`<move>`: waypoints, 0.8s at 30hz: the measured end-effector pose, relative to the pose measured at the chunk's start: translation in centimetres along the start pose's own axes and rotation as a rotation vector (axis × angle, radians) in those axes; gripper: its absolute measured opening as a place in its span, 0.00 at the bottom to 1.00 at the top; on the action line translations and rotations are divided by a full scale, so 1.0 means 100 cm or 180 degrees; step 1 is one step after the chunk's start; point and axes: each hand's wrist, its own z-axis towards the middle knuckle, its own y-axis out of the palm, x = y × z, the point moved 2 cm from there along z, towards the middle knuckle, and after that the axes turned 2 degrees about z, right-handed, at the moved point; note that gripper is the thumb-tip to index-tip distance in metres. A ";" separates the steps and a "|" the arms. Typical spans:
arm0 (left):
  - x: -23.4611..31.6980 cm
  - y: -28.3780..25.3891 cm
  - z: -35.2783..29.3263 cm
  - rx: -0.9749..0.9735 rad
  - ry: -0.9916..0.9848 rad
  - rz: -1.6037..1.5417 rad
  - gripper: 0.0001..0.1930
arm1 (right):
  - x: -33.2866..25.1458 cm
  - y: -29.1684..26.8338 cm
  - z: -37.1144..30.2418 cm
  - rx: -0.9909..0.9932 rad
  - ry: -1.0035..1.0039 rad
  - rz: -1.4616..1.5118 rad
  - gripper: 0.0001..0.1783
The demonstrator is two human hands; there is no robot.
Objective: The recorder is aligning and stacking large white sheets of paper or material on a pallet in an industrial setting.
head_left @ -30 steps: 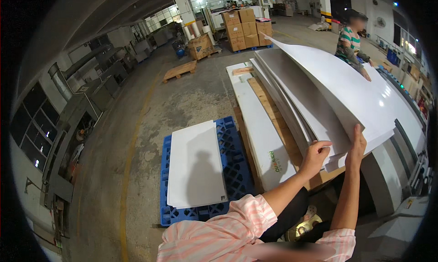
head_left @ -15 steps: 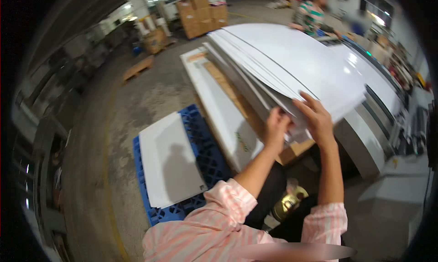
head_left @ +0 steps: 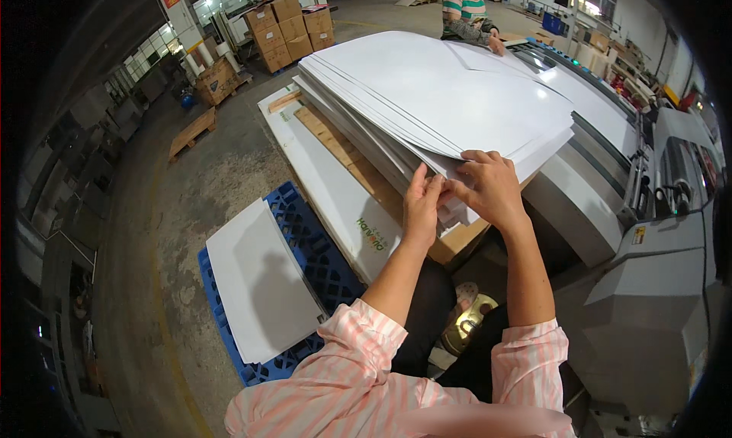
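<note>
A tall stack of large white sheets (head_left: 427, 87) lies in front of me, its upper sheets slightly fanned along the left side. At the near corner, my right hand (head_left: 492, 188) grips the top sheets, fingers over the upper face and thumb at the edge. My left hand (head_left: 423, 209) is beside it, pinching sheet edges a little lower at the same corner. The fingertips of both hands nearly meet, and how many sheets each holds cannot be seen. Under the stack are a white board (head_left: 335, 186) and wooden strips.
Left of me a blue plastic pallet (head_left: 286, 209) bears a smaller pile of white sheets (head_left: 263, 285). A grey machine (head_left: 648, 285) stands close on the right. Across the stack is another person (head_left: 465, 15). Cardboard boxes (head_left: 286, 30) and a wooden pallet (head_left: 192, 131) are farther back.
My view has shifted rightward. The lifted near corner of the top sheets now lies lower and flatter, and my hands have come closer together there. The other person's hand now rests at the sheets' far edge.
</note>
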 end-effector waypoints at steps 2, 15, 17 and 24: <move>0.001 0.000 0.000 0.0025 0.0037 0.0010 0.30 | -0.002 0.002 0.001 0.0011 0.0030 0.0028 0.15; 0.001 -0.005 0.008 0.0391 0.0152 0.0367 0.21 | 0.010 -0.003 0.016 0.1020 -0.0793 -0.0095 0.11; 0.001 0.009 0.003 0.0501 0.0223 0.0317 0.31 | 0.025 -0.005 0.011 0.0813 -0.0805 -0.0038 0.14; 0.007 0.010 -0.005 0.0271 -0.0027 0.1374 0.13 | 0.059 0.037 0.010 0.0223 0.0406 0.2291 0.11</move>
